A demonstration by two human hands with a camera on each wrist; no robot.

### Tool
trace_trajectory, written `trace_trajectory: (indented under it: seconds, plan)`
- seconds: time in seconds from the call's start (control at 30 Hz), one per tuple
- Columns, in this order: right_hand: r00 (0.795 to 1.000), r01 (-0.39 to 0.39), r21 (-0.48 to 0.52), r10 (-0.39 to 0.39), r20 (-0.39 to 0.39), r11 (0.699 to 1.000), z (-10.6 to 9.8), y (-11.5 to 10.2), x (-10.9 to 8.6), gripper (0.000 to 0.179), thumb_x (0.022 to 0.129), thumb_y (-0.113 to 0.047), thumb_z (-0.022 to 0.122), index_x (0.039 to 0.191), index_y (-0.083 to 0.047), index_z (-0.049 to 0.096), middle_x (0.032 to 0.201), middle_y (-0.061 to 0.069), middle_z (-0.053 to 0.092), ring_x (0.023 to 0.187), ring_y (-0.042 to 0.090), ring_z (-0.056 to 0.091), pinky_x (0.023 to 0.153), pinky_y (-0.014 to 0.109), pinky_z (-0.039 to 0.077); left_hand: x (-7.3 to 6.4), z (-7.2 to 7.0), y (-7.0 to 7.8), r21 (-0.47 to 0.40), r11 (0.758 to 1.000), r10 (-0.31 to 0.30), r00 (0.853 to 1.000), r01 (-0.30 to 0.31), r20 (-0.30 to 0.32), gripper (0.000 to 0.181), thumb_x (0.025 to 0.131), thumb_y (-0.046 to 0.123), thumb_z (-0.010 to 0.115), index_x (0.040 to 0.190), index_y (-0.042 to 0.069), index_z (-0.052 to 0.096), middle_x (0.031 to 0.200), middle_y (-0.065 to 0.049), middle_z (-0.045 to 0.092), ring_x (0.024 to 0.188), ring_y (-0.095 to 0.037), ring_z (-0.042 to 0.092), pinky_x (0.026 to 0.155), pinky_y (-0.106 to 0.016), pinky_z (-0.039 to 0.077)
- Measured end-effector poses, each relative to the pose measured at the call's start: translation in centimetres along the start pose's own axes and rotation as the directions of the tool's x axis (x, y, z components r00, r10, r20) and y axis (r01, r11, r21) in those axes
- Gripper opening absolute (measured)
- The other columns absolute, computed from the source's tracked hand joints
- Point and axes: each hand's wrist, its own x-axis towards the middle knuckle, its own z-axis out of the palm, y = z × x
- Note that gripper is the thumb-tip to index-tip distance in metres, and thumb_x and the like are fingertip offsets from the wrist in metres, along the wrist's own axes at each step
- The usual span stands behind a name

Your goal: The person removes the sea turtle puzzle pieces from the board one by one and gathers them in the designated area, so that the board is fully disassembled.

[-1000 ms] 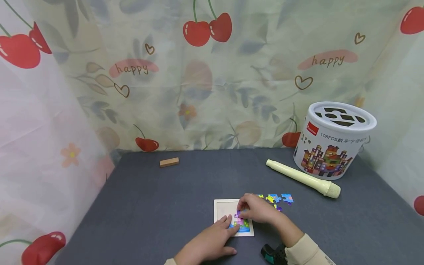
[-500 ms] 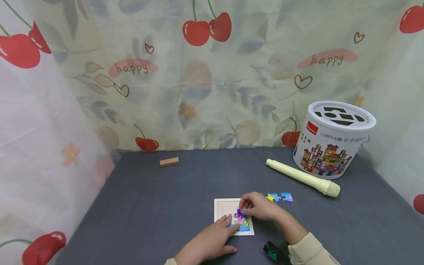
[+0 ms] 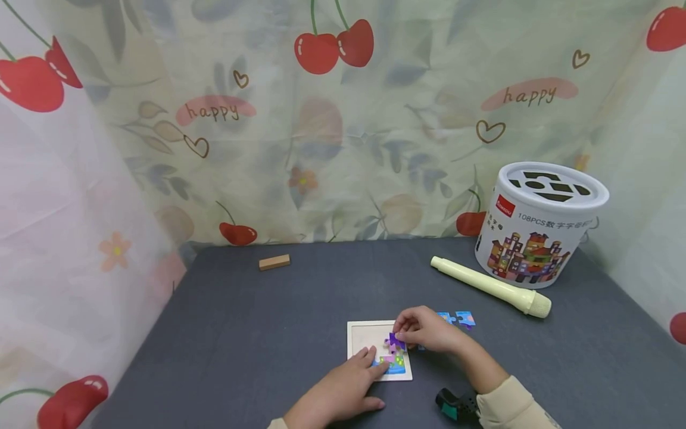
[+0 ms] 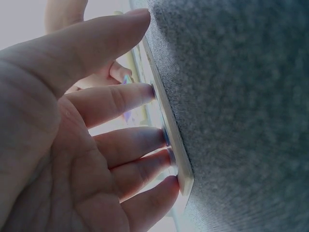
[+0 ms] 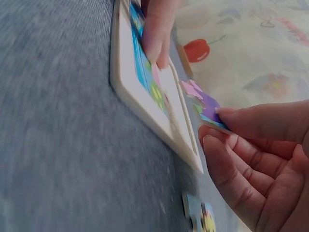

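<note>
Right wrist view: our right grip [image 5: 260, 159] pinches the thin purple-and-pink jigsaw piece [image 5: 210, 105]—likely light, stiff, best held by edges—raised near the square pale-wood tray [image 3: 370, 335], where our left grip [image 3: 345, 381] rests, uncurled.

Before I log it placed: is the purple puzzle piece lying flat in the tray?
No, the right hand holds the purple puzzle piece pinched up off the tray.
</note>
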Motion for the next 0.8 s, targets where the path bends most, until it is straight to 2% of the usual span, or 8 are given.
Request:
trace_trajectory:
  seconds: [0.17,0.37,0.6,0.8]
  plan:
    - [1.0,-0.021,0.022,0.021,-0.015,1.0,-1.2,0.6,-1.1,0.013,0.09,-0.007,0.059,0.096,0.003,0.064,0.081,0.007,0.061,0.067,0.01,0.055,0.059,0.026,0.051,0.0,0.0,0.0,-0.008,1.0,-0.009,1.0,0.009,0.014,0.061,0.081,0.042,0.068,0.135,0.021,0.051,0.144,-0.014,0.042,0.134,-0.026,0.039,0.104,-0.032,0.041]
    - [0.998,-0.048,0.05,0.05,-0.039,0.998,-2.7,1.6,-2.7,0.017,0.09,-0.007,0.057,0.1,0.006,0.063,0.084,0.008,0.063,0.068,0.01,0.055,0.06,0.027,0.051,0.0,-0.1,0.1,0.009,1.0,-0.004,1.0,0.004,-0.005,0.059,0.081,0.041,0.068,0.134,0.021,0.052,0.143,-0.014,0.044,0.133,-0.026,0.041,0.103,-0.033,0.041]
    - [0.992,-0.105,0.079,0.11,-0.064,0.991,-4.2,2.9,-4.7,0.023,0.091,-0.016,0.059,0.102,0.004,0.064,0.088,0.008,0.063,0.068,0.01,0.054,0.058,0.025,0.049,-0.1,0.0,0.0,0.003,1.0,-0.012,1.0,0.012,-0.003,0.058,0.081,0.04,0.068,0.134,0.021,0.052,0.143,-0.013,0.044,0.133,-0.026,0.041,0.103,-0.035,0.041]
    - [0.989,-0.115,0.116,0.124,-0.08,0.987,-5.3,3.9,-6.0,0.029,0.091,-0.018,0.059,0.105,0.007,0.062,0.091,0.011,0.063,0.073,0.008,0.058,0.065,0.027,0.053,0.0,0.2,0.0,-0.007,1.0,-0.021,1.0,0.021,-0.002,0.058,0.081,0.04,0.069,0.134,0.022,0.052,0.144,-0.013,0.043,0.134,-0.025,0.04,0.102,-0.035,0.042]
